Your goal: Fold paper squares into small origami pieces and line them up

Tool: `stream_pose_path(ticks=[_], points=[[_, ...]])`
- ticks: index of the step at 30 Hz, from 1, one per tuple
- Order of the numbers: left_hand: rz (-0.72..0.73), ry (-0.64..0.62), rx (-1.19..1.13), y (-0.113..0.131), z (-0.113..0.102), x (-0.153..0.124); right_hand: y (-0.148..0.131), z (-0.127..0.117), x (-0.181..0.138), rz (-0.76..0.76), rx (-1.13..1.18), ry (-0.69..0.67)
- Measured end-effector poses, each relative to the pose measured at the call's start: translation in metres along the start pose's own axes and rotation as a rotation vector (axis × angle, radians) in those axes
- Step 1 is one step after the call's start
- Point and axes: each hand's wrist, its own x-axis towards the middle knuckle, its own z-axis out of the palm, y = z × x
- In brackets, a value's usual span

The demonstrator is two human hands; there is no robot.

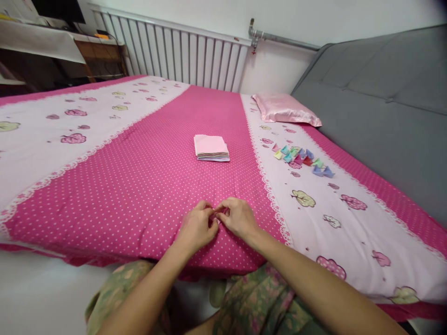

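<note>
At the near edge of the bed, my left hand and my right hand meet with fingertips pinched together. Between them is a small pinkish piece of paper, mostly hidden by the fingers and close in colour to the bedspread, so its shape is unclear. Beyond the hands lies a stack of square coloured paper, light pink on top. Off to the right, several small folded paper shapes in blue, green, yellow, pink and red are grouped on the white band of the bedspread.
The bedspread has pink dotted and white patterned bands. A pink pillow rests by the grey padded headboard. Against the wall stands a white radiator; a desk with a monitor is at far left.
</note>
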Motion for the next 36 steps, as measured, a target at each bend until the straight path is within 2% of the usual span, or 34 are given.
stream_pose_path(ticks=[7, 12, 16, 19, 22, 25, 29, 36], points=[[-0.001, 0.011, -0.011, -0.001, 0.001, 0.0, 0.0, 0.001, 0.0, -0.027, -0.052, -0.044], [-0.025, 0.085, -0.016, 0.0, 0.003, 0.001, 0.002, 0.003, 0.0, -0.039, -0.038, -0.042], [-0.114, 0.225, -0.133, -0.002, 0.009, 0.002, 0.0, 0.003, -0.001, -0.056, 0.025, 0.075], [-0.251, 0.299, -0.452, -0.002, 0.014, 0.005, -0.003, 0.003, -0.002, -0.066, 0.111, 0.207], [-0.341, 0.248, -0.847, 0.001, 0.012, 0.007, -0.007, 0.003, -0.004, -0.082, 0.188, 0.305], [-0.373, 0.184, -1.04, 0.004, 0.008, 0.007, -0.008, 0.004, -0.006, -0.086, 0.224, 0.322], [-0.365, 0.176, -1.077, 0.005, 0.004, 0.006, -0.007, 0.004, -0.006, -0.08, 0.244, 0.272], [-0.316, 0.173, -1.001, 0.0, 0.004, 0.005, -0.007, 0.001, -0.006, -0.084, 0.248, 0.224]])
